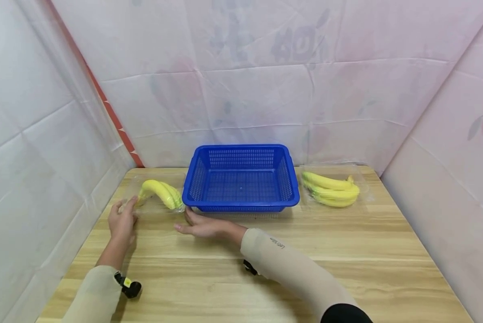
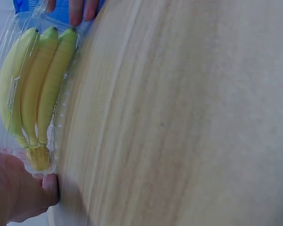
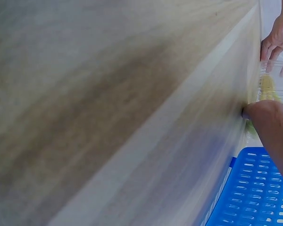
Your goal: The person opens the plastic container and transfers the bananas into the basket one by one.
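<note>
"Where are the bananas (image 2: 34,84)?"

"In a clear pack (image 1: 133,183) just left of the blue basket (image 1: 240,204), its right end close to the rim."

"And the hands?"

"The left hand (image 1: 122,220) is at the pack's outer end, away from the basket, fingers spread and touching it. The right hand (image 1: 205,225) is spread too, thumb out, by the basket's near-left corner; its other fingertips are hidden under the rim."

"Does another view help?"

"The left wrist camera shows three bananas side by side, the stem toward the left hand and right-hand fingers at the tips. The right wrist one has the right hand partly covering the pack, next to the basket's slotted wall."

"What's in the way?"

"The right sleeve (image 1: 298,273) slants across the wooden table (image 1: 209,278) in front of the basket."

"Anything else?"

"Right of the basket, a second clear pack (image 1: 364,186) with more yellow fruit (image 1: 332,190). Behind the basket hangs a pale printed cloth (image 1: 257,103)."
</note>
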Motion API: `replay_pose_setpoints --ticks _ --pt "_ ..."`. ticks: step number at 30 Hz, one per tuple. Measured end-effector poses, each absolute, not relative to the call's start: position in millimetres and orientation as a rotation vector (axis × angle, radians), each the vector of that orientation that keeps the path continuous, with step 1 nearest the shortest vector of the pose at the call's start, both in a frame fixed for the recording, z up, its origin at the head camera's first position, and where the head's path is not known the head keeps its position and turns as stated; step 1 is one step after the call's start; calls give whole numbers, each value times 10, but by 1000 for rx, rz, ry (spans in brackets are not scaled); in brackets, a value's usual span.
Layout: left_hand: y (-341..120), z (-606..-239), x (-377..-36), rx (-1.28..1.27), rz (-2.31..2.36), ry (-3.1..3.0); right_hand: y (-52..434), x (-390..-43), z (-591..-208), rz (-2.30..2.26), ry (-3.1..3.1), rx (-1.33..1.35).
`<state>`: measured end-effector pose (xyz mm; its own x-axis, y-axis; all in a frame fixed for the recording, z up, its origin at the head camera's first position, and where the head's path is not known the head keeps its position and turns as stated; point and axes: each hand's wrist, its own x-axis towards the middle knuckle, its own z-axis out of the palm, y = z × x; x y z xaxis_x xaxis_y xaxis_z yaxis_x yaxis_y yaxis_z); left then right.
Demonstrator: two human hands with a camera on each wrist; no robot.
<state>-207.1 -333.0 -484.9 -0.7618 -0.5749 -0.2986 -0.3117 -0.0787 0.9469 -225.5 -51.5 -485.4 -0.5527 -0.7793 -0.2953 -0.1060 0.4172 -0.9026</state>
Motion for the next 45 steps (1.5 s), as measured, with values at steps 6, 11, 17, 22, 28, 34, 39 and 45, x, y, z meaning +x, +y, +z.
replay_pose_setpoints --ticks 6,11,17,22,28,34,39,45 --pt "-3325 -4852 -2067 946 -1970 -1968 -480 -2244 -4842 -1186 1931 -781" --pt "-3320 -4835 -2034 947 -1977 -1964 -469 -2216 -4849 -1198 1909 -799" --pt "-3317 -4796 -1995 937 -2042 -1915 -455 -2166 -4847 -1222 1886 -841" --pt "-3344 -4757 -1952 970 -2077 -1985 -452 -2118 -4824 -1283 1882 -857" --pt "-3376 -4754 -1902 980 -2072 -2074 -506 -2055 -4814 -1362 1954 -779" --pt "-3390 -4774 -1854 956 -2073 -2096 -617 -2006 -4815 -1453 2045 -697" --pt "-3400 -4761 -1802 929 -2104 -2097 -697 -2015 -4810 -1548 2043 -651" --pt "-3442 -4743 -1717 936 -2115 -2065 -791 -2035 -4842 -1548 2080 -578"
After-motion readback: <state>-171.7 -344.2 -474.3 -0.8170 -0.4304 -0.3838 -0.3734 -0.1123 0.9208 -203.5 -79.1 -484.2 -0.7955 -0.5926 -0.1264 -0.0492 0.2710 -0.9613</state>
